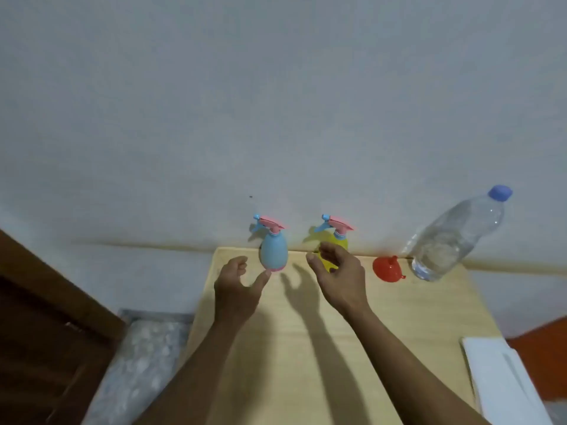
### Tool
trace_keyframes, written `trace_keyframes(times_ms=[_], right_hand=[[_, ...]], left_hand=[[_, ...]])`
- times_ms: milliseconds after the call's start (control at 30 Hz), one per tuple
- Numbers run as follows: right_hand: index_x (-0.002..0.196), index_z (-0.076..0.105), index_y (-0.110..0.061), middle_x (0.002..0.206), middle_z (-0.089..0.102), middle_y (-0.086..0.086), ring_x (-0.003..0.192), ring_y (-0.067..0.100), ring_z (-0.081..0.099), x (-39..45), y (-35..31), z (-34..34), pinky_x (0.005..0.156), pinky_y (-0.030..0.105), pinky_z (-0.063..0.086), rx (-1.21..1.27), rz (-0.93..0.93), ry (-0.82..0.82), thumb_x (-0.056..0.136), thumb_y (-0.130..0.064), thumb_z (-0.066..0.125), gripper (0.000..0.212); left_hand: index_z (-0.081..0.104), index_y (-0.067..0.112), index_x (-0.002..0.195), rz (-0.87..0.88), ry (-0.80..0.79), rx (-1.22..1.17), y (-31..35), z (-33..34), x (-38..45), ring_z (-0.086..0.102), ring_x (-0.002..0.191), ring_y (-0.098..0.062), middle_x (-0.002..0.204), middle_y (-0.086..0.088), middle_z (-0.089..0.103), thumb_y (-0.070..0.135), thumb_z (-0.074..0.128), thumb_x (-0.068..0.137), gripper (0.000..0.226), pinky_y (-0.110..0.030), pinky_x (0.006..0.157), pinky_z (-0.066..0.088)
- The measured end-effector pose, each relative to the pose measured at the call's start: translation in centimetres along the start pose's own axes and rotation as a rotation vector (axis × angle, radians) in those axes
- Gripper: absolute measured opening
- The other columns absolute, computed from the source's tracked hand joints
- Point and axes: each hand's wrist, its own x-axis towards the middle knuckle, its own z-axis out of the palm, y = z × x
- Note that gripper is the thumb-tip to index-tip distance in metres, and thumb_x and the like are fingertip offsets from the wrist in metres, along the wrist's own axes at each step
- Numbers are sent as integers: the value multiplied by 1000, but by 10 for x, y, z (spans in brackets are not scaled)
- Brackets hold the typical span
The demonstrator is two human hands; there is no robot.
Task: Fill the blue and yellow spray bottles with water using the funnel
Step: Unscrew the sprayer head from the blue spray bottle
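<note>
blue spray bottle (274, 251), yellow spray bottle (337, 240) upright; funnel (387, 269), water bottle (451, 237) right; left hand (237, 288), right hand (339, 276) spread, empty.

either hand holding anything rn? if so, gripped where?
Nothing held. Left hand is open beside the blue spray bottle, thumb tip near its base. Right hand is open in front of the yellow spray bottle; contact cannot be told.

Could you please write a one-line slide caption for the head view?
Two open hands, left and right, reach toward capped blue and yellow spray bottles beside a red funnel.
</note>
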Motion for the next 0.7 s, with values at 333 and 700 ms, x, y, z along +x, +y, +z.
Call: trace_keyframes(times_ms=[333,700], right_hand=[[133,65,-16,125,70,-5,114,5,64,91,60,69,93,30,55,41,21,-149,85,-34,81,54],[112,68,-39,109,73,-16,104,0,66,125,81,117,85,10,47,148,-1,-233,83,-27,83,35]], left_hand=[[49,16,140,-145,-29,9,-39,77,57,55,123,-16,136,-2,59,58,76,68,87,-43,100,49],[47,23,144,-37,-117,-98,-75,112,93,55,125,-2,138,10,59,46,73,77,76,-18,98,48]])
